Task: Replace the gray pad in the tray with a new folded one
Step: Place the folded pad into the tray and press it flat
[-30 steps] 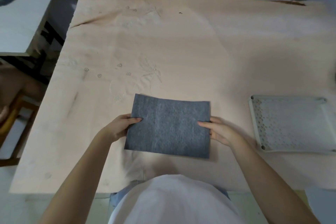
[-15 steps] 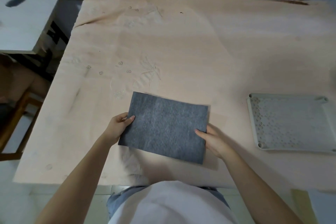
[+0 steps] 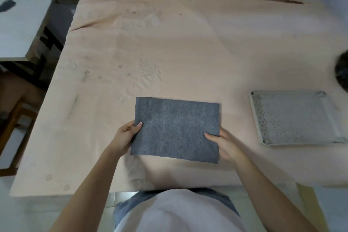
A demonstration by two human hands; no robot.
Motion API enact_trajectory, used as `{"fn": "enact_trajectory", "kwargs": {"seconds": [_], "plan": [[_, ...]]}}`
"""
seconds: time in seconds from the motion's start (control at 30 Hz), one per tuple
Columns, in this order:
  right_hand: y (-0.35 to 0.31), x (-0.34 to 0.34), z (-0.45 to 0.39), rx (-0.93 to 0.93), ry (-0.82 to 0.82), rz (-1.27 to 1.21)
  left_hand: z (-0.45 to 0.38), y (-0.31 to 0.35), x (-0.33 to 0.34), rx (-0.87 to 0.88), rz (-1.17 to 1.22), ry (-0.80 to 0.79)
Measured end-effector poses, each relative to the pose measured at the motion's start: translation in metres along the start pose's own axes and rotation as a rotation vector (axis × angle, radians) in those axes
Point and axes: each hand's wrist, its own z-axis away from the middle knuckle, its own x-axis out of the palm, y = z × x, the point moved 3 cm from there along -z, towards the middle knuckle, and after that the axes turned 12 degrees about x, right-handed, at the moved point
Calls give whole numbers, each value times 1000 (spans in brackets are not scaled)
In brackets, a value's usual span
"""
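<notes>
A dark gray felt pad (image 3: 176,130), rectangular and flat, is held in front of me just above the peach tablecloth. My left hand (image 3: 125,138) pinches its left edge with the thumb on top. My right hand (image 3: 225,144) grips its right edge near the lower corner. A light gray perforated tray (image 3: 257,118) lies on the table to the right, apart from the pad. Nothing dark lies inside the tray.
The table (image 3: 188,47) is covered by a peach cloth with faint embroidery. A white side table (image 3: 20,30) stands at the left. A dark object (image 3: 341,73) shows at the right edge. Clutter lies along the far edge.
The pad was tilted half a second ago and is now held more level and square. Both hands keep their grip on its edges. The view has shifted slightly.
</notes>
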Motion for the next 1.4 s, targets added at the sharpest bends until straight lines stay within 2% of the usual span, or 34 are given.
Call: {"fn": "enact_trajectory", "kwargs": {"seconds": [0.23,0.47,0.77,1.0,1.2,1.4], "plan": [[-1,0,26,-57,2,-119,-10,17,10,-22,44,-157],[19,-18,58,-98,223,-288,-26,22,40,-67,-7,-342],[67,-64,124,-235,393,-459,-20,19,132,-100,-110,-641],[113,-112,164,-251,523,-600,2,6,214,-121,-163,-815],[146,-160,199,-256,619,-672,30,-19,283,-134,-233,-885],[164,-217,228,-289,625,-691,56,-44,349,-125,-280,-902]]}}
